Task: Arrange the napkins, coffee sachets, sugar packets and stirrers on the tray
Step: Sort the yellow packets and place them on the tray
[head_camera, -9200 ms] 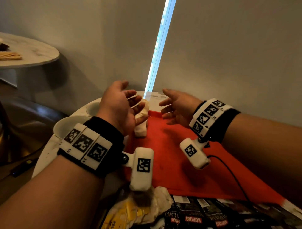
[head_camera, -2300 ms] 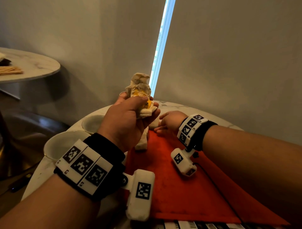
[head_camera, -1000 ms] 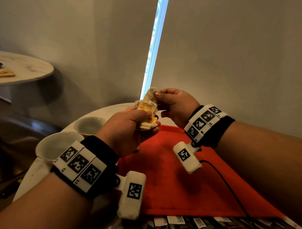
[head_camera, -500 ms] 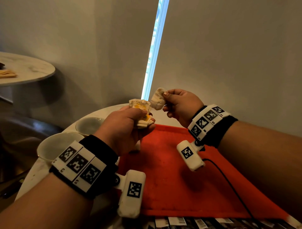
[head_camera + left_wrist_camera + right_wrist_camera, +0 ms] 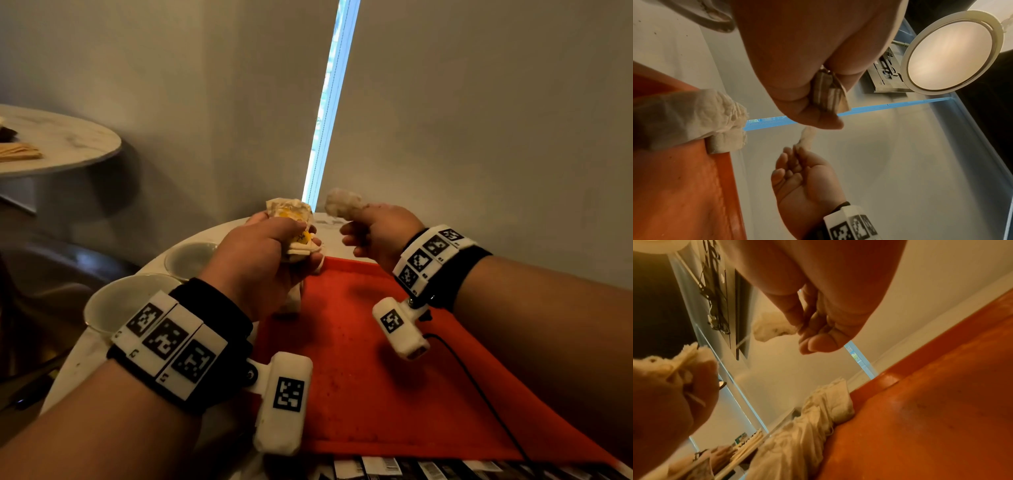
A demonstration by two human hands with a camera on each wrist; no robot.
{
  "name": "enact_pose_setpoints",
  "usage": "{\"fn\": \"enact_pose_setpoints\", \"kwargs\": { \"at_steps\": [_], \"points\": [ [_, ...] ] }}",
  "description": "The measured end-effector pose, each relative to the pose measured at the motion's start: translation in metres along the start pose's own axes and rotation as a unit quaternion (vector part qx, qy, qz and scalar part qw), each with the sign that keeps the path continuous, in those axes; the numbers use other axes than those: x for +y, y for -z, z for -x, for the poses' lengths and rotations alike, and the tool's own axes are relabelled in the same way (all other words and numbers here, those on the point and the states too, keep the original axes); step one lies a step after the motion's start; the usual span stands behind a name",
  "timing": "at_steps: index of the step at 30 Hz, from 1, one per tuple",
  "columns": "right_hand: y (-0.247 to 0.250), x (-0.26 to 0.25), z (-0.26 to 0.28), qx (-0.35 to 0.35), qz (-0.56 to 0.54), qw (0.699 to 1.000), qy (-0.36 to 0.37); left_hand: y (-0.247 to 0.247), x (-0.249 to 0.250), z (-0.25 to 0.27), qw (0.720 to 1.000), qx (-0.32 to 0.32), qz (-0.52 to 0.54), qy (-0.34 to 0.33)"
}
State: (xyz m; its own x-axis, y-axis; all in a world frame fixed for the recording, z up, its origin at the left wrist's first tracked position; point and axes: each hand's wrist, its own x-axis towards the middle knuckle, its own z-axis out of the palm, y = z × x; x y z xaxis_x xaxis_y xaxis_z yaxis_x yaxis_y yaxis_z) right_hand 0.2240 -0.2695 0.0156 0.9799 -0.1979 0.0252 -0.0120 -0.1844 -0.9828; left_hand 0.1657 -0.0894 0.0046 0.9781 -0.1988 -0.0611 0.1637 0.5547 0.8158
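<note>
We see both hands raised above the far end of the red tray [image 5: 394, 370], centre of the head frame. The left hand [image 5: 255, 265] is curled round a wad of crumpled napkins [image 5: 291, 212] with something yellow showing inside; what the yellow piece is, we cannot tell. The right hand [image 5: 380, 233] pinches one small crumpled napkin piece [image 5: 342, 204] between thumb and forefinger, other fingers loosely curled. The two hands are near each other but apart; a strip of bright window [image 5: 330, 102] shows between them.

In the left wrist view the left hand [image 5: 818, 65] grips folded paper edges [image 5: 828, 94], and the right hand [image 5: 807, 183] sits lower centre, palm toward the camera. More napkins [image 5: 694, 116] lie on the tray's [image 5: 674, 186] far left corner, draped over its rim. The right wrist view shows the same pile [image 5: 818, 418] at the tray [image 5: 931, 402] edge, and the right hand [image 5: 818, 318] pinching its scrap [image 5: 770, 327].

Two white cups [image 5: 123, 301] stand on the round marble table [image 5: 68, 377] left of the tray. A row of dark sachets [image 5: 445, 471] runs along the bottom edge of the head frame, just beside the tray's near rim. A second round table [image 5: 58, 140] sits upper left. The middle of the tray is bare red surface.
</note>
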Motion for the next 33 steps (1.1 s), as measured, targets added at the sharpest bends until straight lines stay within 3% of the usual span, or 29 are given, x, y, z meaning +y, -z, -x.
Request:
{"fn": "enact_pose_setpoints", "kwargs": {
  "at_steps": [15,23,27,33],
  "points": [
    [0.039,-0.018,-0.016,0.123,-0.114,0.985,0.043,-0.001,-0.001,0.0,0.999,0.019,-0.016,0.04],
    [0.055,-0.026,-0.023,0.195,-0.088,0.976,0.029,-0.001,0.001,-0.001,0.998,0.046,-0.009,0.035],
    [0.057,-0.02,-0.023,0.182,-0.056,0.982,0.012,0.001,0.002,-0.003,0.998,0.053,0.005,0.033],
    [0.035,-0.005,-0.017,0.089,0.098,0.991,-0.002,0.002,0.003,-0.004,0.998,0.052,0.034,0.022]
  ]
}}
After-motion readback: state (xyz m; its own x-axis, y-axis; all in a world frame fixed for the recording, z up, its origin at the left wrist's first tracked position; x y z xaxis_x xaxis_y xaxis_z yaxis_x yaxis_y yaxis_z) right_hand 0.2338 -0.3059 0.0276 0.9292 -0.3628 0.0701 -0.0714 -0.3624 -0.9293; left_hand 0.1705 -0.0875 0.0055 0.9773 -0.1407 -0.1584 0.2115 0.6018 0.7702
